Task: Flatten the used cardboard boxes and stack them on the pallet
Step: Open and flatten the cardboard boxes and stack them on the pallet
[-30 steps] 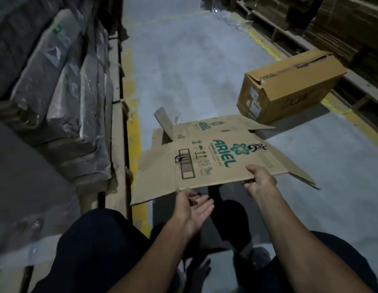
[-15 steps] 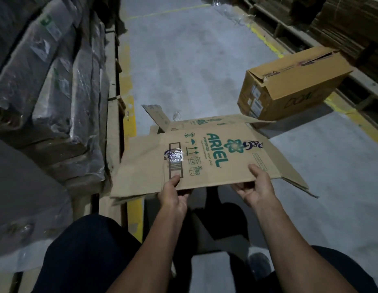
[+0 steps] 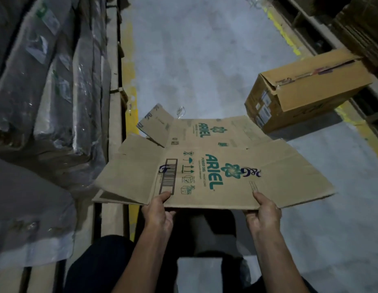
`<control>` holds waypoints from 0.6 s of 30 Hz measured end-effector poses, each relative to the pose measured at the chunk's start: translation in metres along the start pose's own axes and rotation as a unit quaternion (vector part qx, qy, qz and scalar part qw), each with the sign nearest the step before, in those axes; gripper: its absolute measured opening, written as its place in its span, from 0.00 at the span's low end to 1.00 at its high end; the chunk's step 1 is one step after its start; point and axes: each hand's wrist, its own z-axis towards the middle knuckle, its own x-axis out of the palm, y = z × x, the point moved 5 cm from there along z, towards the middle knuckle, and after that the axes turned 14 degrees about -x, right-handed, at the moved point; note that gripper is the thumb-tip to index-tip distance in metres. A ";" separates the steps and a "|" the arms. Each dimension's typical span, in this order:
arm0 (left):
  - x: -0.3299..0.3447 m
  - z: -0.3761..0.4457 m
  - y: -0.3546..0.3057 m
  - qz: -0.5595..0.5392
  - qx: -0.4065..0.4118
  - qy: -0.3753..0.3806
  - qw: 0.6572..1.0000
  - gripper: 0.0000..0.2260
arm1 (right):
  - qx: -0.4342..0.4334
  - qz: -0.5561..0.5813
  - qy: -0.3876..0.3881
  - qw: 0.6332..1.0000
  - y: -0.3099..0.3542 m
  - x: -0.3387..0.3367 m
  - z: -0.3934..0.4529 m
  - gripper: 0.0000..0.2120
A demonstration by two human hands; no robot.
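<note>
Flattened Ariel box (image 3: 213, 176): your left hand (image 3: 157, 210) and right hand (image 3: 263, 210) pinch its near edge, long axis crosswise, pallet (image 3: 114, 115) to your left.

One flattened Ariel box (image 3: 213, 176) at six o'clock, gripped by two hands: left hand (image 3: 158, 210), right hand (image 3: 263, 212). One unflattened cardboard box (image 3: 306, 89) at two o'clock. Several wrapped bundles (image 3: 52, 81) at nine o'clock.
</note>
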 end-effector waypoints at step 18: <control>0.079 -0.289 -0.113 -0.011 0.057 0.030 0.998 0.26 | 0.013 -0.014 0.053 0.998 0.232 0.123 -0.178 0.22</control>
